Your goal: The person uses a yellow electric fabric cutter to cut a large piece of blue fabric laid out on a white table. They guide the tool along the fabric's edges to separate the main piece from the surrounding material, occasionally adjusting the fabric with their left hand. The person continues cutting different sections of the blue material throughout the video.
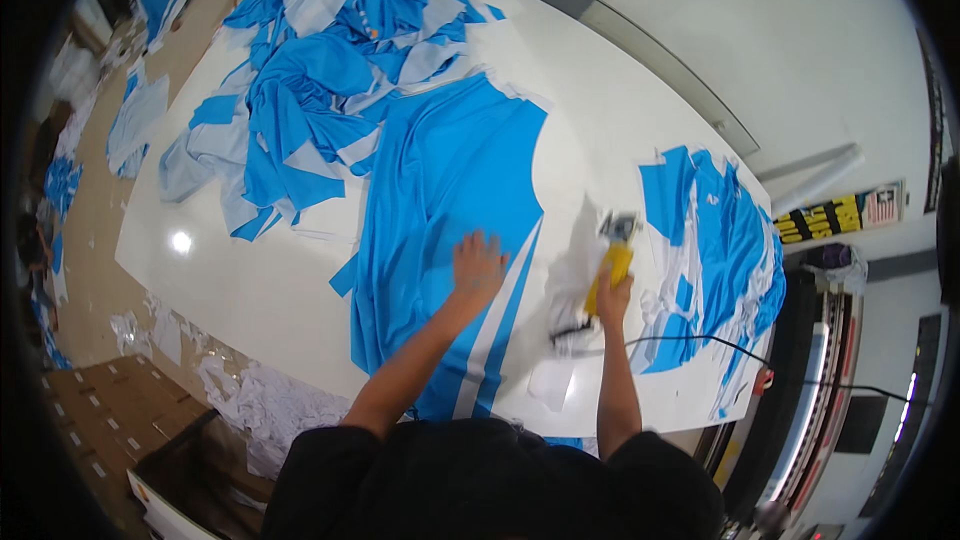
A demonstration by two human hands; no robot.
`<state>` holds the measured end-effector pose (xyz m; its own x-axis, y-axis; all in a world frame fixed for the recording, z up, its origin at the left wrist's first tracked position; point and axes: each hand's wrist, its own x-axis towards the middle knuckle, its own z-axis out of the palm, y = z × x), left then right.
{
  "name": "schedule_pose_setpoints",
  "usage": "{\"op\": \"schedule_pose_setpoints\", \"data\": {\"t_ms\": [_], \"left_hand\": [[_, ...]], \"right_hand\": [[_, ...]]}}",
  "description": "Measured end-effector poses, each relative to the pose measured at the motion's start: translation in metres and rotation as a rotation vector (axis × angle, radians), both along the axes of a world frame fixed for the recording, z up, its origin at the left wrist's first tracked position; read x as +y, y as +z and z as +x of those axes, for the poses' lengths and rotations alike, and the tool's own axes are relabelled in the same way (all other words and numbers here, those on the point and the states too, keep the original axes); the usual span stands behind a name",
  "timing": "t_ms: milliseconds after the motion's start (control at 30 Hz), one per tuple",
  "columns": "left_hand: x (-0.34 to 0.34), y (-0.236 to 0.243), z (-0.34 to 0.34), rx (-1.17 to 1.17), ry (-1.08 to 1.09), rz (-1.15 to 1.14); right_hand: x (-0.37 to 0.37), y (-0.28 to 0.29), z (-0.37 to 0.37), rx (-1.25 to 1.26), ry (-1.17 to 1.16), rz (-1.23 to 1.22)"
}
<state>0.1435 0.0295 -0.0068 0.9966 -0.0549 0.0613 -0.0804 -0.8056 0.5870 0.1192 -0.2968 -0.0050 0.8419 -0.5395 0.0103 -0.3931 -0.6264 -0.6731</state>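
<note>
My left hand (478, 265) lies with fingers spread on a bright blue fabric piece (440, 170) with a white stripe along its lower right, near the middle of the white table (210, 250). To its right, my right hand (612, 295) grips a yellow electric cutting tool (612, 265) with a metal head, held beside the fabric's edge and slightly blurred. A black cord (730, 345) runs from around the tool toward the right. A small pale scrap (550, 382) lies below the tool.
Piles of blue and white cloth (310, 110) cover the table's back left, and another heap (720, 250) lies at the right. Cardboard (110, 400) and white scraps (260, 400) lie on the floor at lower left. Long machinery (800, 410) stands at the right. Blurry figures appear at the far left.
</note>
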Motion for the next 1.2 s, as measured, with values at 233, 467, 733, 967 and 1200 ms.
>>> {"op": "schedule_pose_setpoints", "data": {"t_ms": [233, 467, 733, 967, 1200], "left_hand": [[-0.047, -0.005, -0.005, 0.103, -0.266, 0.237], [0.01, 0.033, -0.147, 0.297, -0.693, 0.388], [0.021, 0.011, -0.16, 0.339, -0.53, 0.372], [0.045, 0.022, -0.164, 0.427, -0.591, 0.402], [0.048, 0.017, -0.165, 0.39, -0.585, 0.382]], "right_hand": [[-0.028, 0.06, -0.286, 0.129, -0.217, 0.0], [0.012, 0.1, -0.346, 0.243, -0.034, -0.074], [0.053, 0.097, -0.379, 0.32, 0.055, -0.012], [0.069, 0.078, -0.397, 0.303, 0.054, -0.003], [0.061, 0.08, -0.367, 0.35, 0.063, 0.027]]}}
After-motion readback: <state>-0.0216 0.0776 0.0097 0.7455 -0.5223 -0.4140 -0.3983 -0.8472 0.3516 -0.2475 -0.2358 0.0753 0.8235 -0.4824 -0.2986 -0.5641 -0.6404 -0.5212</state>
